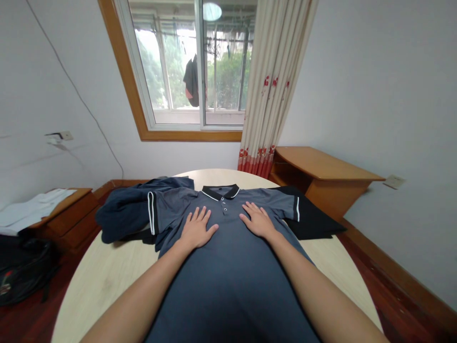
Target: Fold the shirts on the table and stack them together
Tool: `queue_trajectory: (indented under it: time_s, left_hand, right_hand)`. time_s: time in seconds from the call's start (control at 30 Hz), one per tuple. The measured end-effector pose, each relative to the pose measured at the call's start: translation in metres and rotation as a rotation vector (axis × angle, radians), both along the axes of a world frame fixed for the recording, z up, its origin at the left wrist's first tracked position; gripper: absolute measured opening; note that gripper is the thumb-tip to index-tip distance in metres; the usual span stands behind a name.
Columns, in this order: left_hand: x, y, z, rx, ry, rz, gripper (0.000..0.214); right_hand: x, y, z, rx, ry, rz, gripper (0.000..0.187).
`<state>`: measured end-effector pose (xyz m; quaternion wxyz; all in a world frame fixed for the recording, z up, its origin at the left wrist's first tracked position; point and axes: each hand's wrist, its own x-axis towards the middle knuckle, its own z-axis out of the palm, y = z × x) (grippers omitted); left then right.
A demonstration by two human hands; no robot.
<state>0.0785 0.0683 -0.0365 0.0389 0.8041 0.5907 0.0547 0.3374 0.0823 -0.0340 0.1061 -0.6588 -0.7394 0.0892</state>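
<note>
Your left hand (198, 229) and right hand (257, 220) lie spread flat on the shirt (228, 271) below its collar (233, 191), gripping nothing. It looks soft and light; pinch beside the collar.

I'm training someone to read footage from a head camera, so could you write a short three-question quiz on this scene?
1. True or false: the left hand and the right hand both lie palm-down on the grey polo shirt.

2. Multiple choice: how does the shirt's collar look?
A) Plain red
B) Black with a white edge
C) All white

3. Open question: what does the sleeve on the person's right partly overlap on the table?

Key:
1. True.
2. B.
3. A black cloth.
</note>
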Motion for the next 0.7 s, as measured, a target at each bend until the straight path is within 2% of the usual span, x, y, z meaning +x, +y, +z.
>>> queue_trajectory:
  time_s: [0.2, 0.3, 0.43, 0.53, 0.63, 0.7]
  left_hand:
    - [0.004, -0.001, 0.002, 0.009, 0.008, 0.19, 0.087]
    - [0.004, -0.001, 0.003, 0.019, 0.008, 0.224, 0.085]
    - [0.002, -0.001, 0.003, 0.035, -0.005, 0.197, 0.083]
    - [0.0, -0.001, 0.002, 0.067, -0.03, 0.11, 0.077]
    - [-0.002, 0.0, 0.0, 0.054, -0.042, 0.042, 0.074]
    - [-0.003, 0.001, -0.002, 0.036, -0.036, 0.036, 0.074]
  right_hand:
    - [0.0, 0.002, -0.003, 0.012, -0.019, -0.064, 0.064]
    - [0.0, 0.003, -0.003, 0.011, -0.025, -0.093, 0.065]
    - [0.001, 0.005, -0.003, 0.01, -0.02, -0.138, 0.066]
    - [0.001, 0.003, 0.0, 0.032, -0.013, -0.144, 0.065]
    - [0.0, -0.002, 0.004, 0.113, 0.004, -0.042, 0.062]
    - [-0.001, -0.006, 0.006, 0.105, 0.013, 0.06, 0.061]
